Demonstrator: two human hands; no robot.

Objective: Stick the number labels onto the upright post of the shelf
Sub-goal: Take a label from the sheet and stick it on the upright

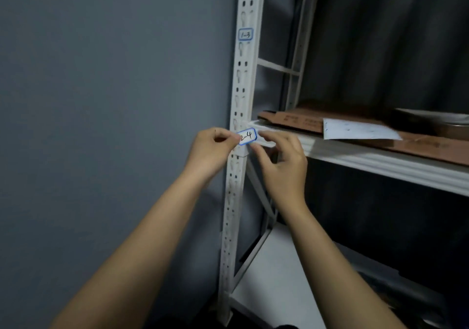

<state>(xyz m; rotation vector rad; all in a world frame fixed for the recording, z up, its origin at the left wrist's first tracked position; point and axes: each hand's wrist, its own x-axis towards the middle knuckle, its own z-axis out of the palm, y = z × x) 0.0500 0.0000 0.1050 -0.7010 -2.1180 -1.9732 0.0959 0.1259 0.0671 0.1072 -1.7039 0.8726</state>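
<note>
Both hands are lining up a blue-bordered white paper label marked "2-4" (247,136) against the white perforated metal upright post (241,80).

The left hand (213,151) and right hand (281,161) are each pinching an end, the label stretched between their fingers just in front of the post. Uneven pressing could be leaving it crooked against the "1-3" label (245,34) well above the fingers, or bridging slots so it peels.

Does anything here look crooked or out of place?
Yes. The label pinched by the left hand and right hand sits tilted against the post; the stuck label above is straight.
</note>
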